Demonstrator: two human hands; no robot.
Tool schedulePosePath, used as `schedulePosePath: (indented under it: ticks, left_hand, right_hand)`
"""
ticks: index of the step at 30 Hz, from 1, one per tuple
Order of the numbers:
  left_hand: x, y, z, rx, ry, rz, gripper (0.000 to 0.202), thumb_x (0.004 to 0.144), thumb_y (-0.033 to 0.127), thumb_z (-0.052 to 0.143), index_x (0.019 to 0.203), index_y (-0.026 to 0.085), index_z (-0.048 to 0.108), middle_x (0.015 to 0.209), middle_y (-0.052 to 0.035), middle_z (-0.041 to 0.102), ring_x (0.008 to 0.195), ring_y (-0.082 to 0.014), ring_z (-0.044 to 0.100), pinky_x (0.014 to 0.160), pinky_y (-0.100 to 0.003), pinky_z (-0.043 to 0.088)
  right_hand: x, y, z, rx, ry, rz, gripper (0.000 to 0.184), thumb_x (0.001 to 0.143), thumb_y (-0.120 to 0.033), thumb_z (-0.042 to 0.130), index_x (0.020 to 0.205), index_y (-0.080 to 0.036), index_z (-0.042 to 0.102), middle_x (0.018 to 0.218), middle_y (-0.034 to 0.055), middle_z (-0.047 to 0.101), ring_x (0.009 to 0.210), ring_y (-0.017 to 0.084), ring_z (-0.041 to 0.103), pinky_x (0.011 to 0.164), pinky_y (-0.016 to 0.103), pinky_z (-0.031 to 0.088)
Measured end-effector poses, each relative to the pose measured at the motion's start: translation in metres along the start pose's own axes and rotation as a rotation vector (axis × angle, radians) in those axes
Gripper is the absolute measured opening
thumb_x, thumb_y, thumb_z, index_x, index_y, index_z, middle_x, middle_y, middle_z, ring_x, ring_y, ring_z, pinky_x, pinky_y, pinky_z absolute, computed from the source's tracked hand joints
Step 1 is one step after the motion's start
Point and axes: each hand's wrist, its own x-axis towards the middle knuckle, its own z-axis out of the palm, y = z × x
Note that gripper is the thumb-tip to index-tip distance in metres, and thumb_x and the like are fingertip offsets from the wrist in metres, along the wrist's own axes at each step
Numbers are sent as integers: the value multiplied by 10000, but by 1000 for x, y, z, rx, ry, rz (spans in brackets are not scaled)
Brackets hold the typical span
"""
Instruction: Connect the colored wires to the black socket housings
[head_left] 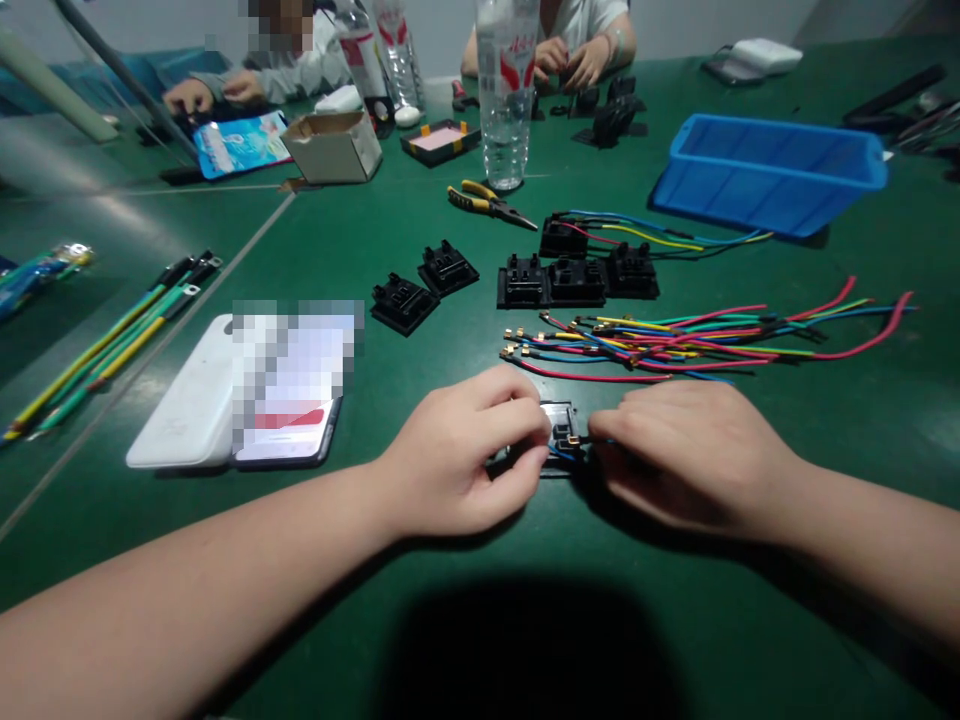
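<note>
My left hand (480, 440) is closed on the left side of a black plastic housing (562, 412) lying on the green table. A short bit of blue wire (561, 455) shows on this housing by my left fingertips. From the right, my right hand (686, 450) pinches a wire with a brass terminal (574, 441), whose tip is at the housing; most of this wire is hidden by my fingers. Just beyond my hands lies a bundle of coloured wires (637, 340) with brass terminals. Several similar black housings (523, 281) stand behind it, one with wires attached (562, 238).
Left of my hands lie a white power bank (191, 400) and a phone (292, 400). Yellow-handled pliers (491, 205), a water bottle (506, 120), a cardboard box (337, 148) and a blue bin (772, 175) stand farther back. Two people sit across the table. Thick cables (112, 350) lie far left.
</note>
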Motion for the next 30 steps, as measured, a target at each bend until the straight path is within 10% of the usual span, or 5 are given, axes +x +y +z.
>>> schedulePosePath:
  ticks: [8, 30]
  left_hand:
    - [1, 0, 0, 48, -23, -31, 179, 816, 131, 595, 992, 128, 627, 1078, -90, 620, 1026, -201, 543, 927, -352, 427]
    - [1, -5, 4, 8, -62, 39, 102, 878, 157, 611, 961, 107, 645, 967, -88, 679, 922, -186, 608, 858, -310, 501]
  right_hand:
    - [-2, 1, 2, -2, -8, -7, 155, 943, -192, 471, 827, -181, 574, 624, -4, 580, 576, 152, 473, 565, 298, 275]
    - [-3, 6, 3, 40, 69, -35, 180, 877, -186, 547, 698, -201, 559, 574, -17, 530, 525, 152, 445, 526, 303, 277]
